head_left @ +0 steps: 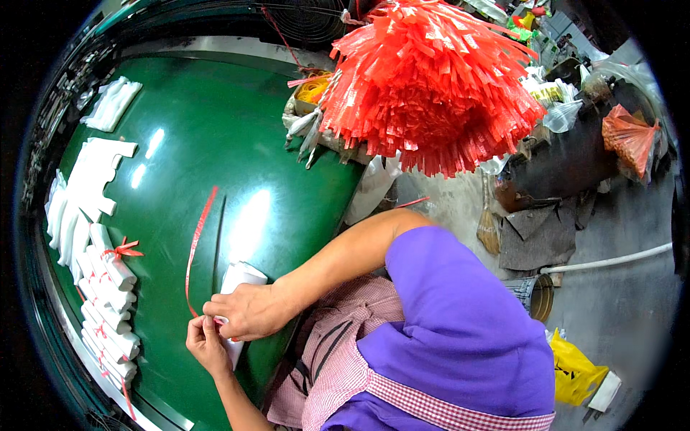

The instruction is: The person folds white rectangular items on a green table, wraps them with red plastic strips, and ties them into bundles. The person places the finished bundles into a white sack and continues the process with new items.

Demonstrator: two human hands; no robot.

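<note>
A folded white plastic bundle [243, 276] lies at the near edge of the green tabletop, mostly under my right hand [248, 312]. That hand is closed over the bundle, its fingertips pinched on a thin red plastic strip [192, 262]. My left hand [207, 343] meets it just to the left, thumb and finger pinching the same strip. From the fingers, one long end of the strip curves away over the tabletop. Small bits of red show between and below the hands. The part of the strip around the bundle is hidden by my fingers.
Several white rolls tied with red strips [108, 316] line the table's left side. Loose flat white bags [90, 179] lie beyond them. A big bunch of red strips [431, 93] hangs at the far right, above a bag with yellow bands [313, 87]. A metal bucket [535, 296] stands on the floor.
</note>
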